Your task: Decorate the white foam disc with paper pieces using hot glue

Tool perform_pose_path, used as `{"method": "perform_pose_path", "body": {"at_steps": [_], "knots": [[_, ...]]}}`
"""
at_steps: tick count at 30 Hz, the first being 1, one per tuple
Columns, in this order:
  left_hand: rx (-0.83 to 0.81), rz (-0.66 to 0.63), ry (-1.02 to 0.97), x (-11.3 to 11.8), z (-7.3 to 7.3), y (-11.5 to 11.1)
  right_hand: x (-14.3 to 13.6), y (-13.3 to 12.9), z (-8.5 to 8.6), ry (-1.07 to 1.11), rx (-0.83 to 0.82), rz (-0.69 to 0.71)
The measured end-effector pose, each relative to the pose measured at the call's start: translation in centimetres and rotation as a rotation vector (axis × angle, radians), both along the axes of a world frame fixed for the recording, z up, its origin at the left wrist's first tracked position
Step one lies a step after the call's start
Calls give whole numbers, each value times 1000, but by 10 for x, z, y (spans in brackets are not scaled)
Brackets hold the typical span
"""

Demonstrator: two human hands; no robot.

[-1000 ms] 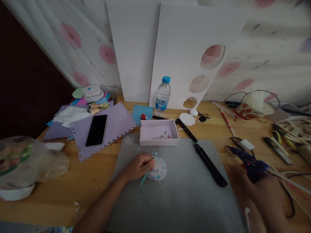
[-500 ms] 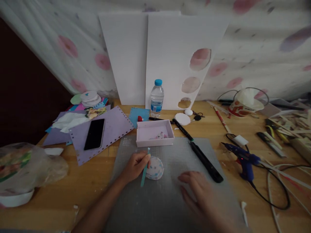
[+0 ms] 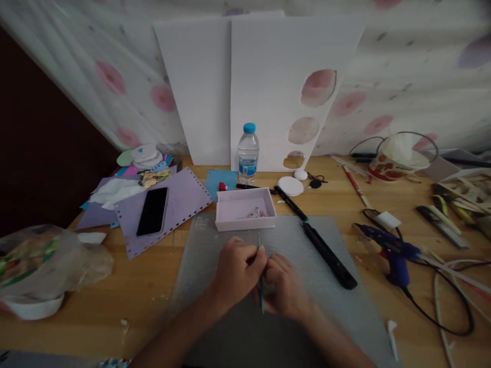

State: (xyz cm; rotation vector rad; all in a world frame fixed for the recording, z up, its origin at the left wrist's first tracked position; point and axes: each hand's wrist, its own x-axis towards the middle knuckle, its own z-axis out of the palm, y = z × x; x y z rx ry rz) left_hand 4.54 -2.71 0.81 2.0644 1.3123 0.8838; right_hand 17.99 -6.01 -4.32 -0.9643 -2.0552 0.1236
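Currently left hand (image 3: 241, 267) clamps a thin green stick (image 3: 262, 297) between thumb and finger. Right hand (image 3: 286, 287) curls just beside, grip hidden; pink box (image 3: 245, 224) just beyond both.

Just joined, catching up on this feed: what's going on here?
A person works with both hands together over a grey mat. The left hand holds a thin teal stick; the right hand is close up beside it, and whether it grips anything is unclear. A box sits at the mat's far edge, a black cutter lies to the right, and a glue gun lies beyond it, red light on.
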Motion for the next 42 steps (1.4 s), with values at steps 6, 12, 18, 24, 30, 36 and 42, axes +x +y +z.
{"method": "perform_pose_path", "body": {"at_steps": [6, 12, 18, 24, 30, 36, 42], "knots": [[-103, 77, 23, 14, -12, -4, 6, 1, -14, 208, -139, 16], [107, -52, -244, -18, -13, 2, 7, -3, -18, 640, -324, -50], [-40, -367, -121, -65, -37, 21, 6, 6, 2, 1200, -728, 74], [-70, -407, -69, -68, -53, 23, 9, 17, -1, 1328, -877, 91], [-25, -303, -109, -68, -56, 23, 5, 15, -4, 1283, -899, 174], [-24, -292, -121, -68, -60, 24, 6, 10, -5, 1130, -872, 167], [-44, -289, -143, -69, -61, 25, 6, 6, -10, 930, -803, 145]]}}
